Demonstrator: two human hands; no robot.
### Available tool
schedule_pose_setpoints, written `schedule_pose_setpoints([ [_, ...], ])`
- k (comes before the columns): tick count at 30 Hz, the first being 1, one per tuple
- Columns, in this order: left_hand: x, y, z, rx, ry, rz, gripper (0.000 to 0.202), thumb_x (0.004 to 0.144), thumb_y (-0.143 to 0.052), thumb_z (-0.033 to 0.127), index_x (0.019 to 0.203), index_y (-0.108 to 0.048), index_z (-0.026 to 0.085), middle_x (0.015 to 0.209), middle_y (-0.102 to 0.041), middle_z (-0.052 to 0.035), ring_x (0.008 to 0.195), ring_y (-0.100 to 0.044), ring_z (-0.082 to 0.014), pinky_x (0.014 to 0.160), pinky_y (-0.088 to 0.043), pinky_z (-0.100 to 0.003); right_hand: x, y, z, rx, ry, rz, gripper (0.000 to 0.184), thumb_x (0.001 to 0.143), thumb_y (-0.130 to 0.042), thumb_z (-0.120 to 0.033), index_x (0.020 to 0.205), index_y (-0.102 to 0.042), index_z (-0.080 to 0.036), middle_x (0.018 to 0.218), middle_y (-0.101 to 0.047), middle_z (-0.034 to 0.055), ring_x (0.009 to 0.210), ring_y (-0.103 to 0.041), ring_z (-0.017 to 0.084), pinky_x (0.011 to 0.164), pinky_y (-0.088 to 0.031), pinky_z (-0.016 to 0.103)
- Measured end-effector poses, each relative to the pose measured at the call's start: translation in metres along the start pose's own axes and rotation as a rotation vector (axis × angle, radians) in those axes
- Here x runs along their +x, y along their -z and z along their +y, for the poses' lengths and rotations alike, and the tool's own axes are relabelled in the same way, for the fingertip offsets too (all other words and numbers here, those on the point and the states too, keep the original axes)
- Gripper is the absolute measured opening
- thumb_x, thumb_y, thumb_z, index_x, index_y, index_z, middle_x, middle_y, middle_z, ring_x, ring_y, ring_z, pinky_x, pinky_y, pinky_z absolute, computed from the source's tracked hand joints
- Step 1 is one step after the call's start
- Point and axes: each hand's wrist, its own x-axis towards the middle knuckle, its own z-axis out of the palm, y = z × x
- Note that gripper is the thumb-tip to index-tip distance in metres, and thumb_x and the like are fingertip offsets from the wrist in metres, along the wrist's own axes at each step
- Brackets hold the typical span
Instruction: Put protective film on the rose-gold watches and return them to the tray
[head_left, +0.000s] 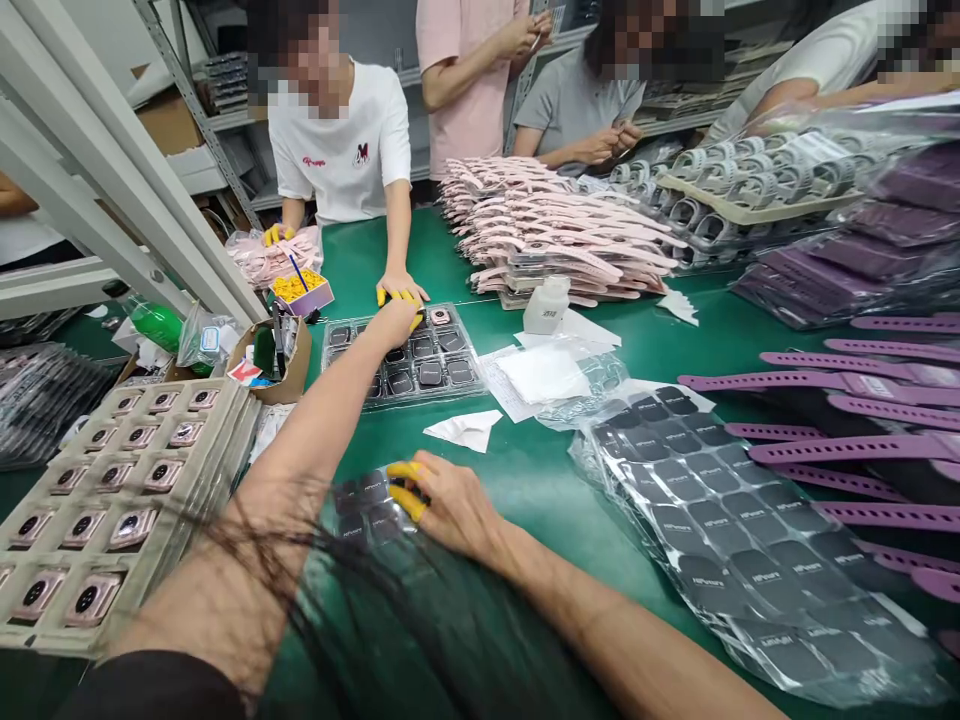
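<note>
My left hand (399, 322) reaches across to a clear plastic tray (352, 398) of dark, rounded-square watch pieces. Its fingers are mostly hidden, with a bit of yellow finger cot showing; a co-worker's hand (403, 287) lies just beyond it. One pink watch case (439, 316) sits in the tray's far right corner. Nearer to me, my right hand (454, 497) has yellow cots on its thumb and forefinger, which are closed on the edge of a small sheet of black stickers (364, 500). The sheet is partly hidden behind my left arm and hair strands.
Stacked trays of pink watch cases (112, 475) stand at left, beside a cardboard box (289, 365). Bagged black sticker sheets (720, 520) and purple straps (847, 445) lie at right. A white bottle (547, 305), papers and piled pink straps (547, 225) are farther back.
</note>
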Motion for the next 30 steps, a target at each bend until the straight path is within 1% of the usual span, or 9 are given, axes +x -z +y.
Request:
schedule_pose_setpoints([
  [3,-0.068,-0.010,0.013,-0.064,0.086,0.110,0.022,0.096,-0.058,0.027,0.107,-0.057,0.008,0.112,-0.067,-0.0102,0.104,-0.062,-0.0165,0.099,-0.046,-0.028,0.006,0.017,0.006,0.105,-0.098,0.428,0.029,0.094,-0.054,-0.034,0.123,-0.060,-0.039,0.089,-0.060,0.0032,0.069,-0.060,0.019,0.059,-0.054,0.036],
  [5,-0.125,-0.016,0.021,-0.140,0.136,0.106,0.018,0.098,-0.055,0.030,0.104,-0.056,0.012,0.105,-0.070,-0.0095,0.093,-0.066,-0.0152,0.090,-0.051,-0.030,0.011,0.033,0.013,0.075,-0.083,0.551,0.036,0.092,-0.058,-0.028,0.128,-0.058,-0.033,0.103,-0.058,0.0077,0.080,-0.060,0.021,0.067,-0.056,0.039],
  [8,-0.202,-0.018,0.029,-0.466,0.398,-0.126,0.032,0.084,-0.074,0.042,0.092,-0.058,0.014,0.084,-0.070,-0.0053,0.076,-0.068,-0.0154,0.077,-0.055,-0.030,0.014,0.050,0.025,0.051,0.149,0.284,0.041,0.090,-0.056,-0.016,0.129,-0.059,-0.030,0.129,-0.052,0.0123,0.100,-0.060,0.022,0.079,-0.056,0.041],
  [11,-0.245,-0.013,0.031,-0.619,0.649,-0.209,0.048,0.062,-0.091,0.044,0.085,-0.061,0.015,0.076,-0.068,-0.0023,0.069,-0.068,-0.0153,0.067,-0.055,-0.027,0.012,0.050,0.029,0.096,0.332,0.004,0.030,0.091,-0.058,-0.015,0.118,-0.065,-0.028,0.135,-0.052,0.0119,0.105,-0.058,0.021,0.080,-0.056,0.039],
  [19,-0.255,-0.004,0.024,-0.754,0.769,-0.503,0.047,0.053,-0.095,0.039,0.083,-0.070,0.014,0.077,-0.070,-0.0047,0.065,-0.068,-0.0147,0.063,-0.056,-0.025,0.003,0.042,0.011,0.344,0.314,-0.126,0.008,0.091,-0.063,-0.029,0.098,-0.067,-0.029,0.133,-0.056,0.0072,0.100,-0.061,0.019,0.084,-0.054,0.039],
  [22,-0.254,-0.006,0.020,-0.806,0.724,-0.345,0.049,0.057,-0.093,0.045,0.083,-0.068,0.012,0.075,-0.067,-0.0036,0.063,-0.065,-0.0117,0.063,-0.054,-0.022,0.005,0.048,0.012,0.440,0.114,-0.091,0.028,0.096,-0.054,-0.041,0.076,-0.062,-0.022,0.114,-0.059,0.0074,0.087,-0.060,0.017,0.078,-0.053,0.037],
  [25,-0.252,-0.010,0.013,-0.745,0.657,-0.088,0.060,0.061,-0.092,0.041,0.106,-0.062,0.015,0.079,-0.066,-0.0006,0.059,-0.063,-0.0100,0.061,-0.054,-0.024,0.007,0.052,0.021,0.113,-0.088,-0.251,0.037,0.091,-0.059,-0.049,0.067,-0.059,-0.020,0.100,-0.059,0.0066,0.085,-0.059,0.018,0.073,-0.050,0.034],
  [27,-0.250,-0.013,0.010,-0.706,0.624,-0.009,0.065,0.061,-0.092,0.035,0.112,-0.056,0.018,0.081,-0.066,0.0009,0.058,-0.063,-0.0106,0.059,-0.053,-0.025,0.009,0.052,0.032,-0.162,-0.186,-0.243,0.031,0.084,-0.068,-0.053,0.082,-0.066,-0.022,0.101,-0.061,0.0061,0.090,-0.059,0.021,0.072,-0.048,0.033],
  [30,-0.249,-0.015,0.009,-0.720,0.605,-0.028,0.060,0.059,-0.092,0.027,0.107,-0.056,0.018,0.077,-0.066,0.0018,0.063,-0.064,-0.0118,0.063,-0.054,-0.025,0.012,0.052,0.051,-0.383,-0.297,-0.045,0.039,0.086,-0.066,-0.052,0.112,-0.066,-0.022,0.107,-0.063,0.0096,0.098,-0.058,0.025,0.077,-0.047,0.036],
])
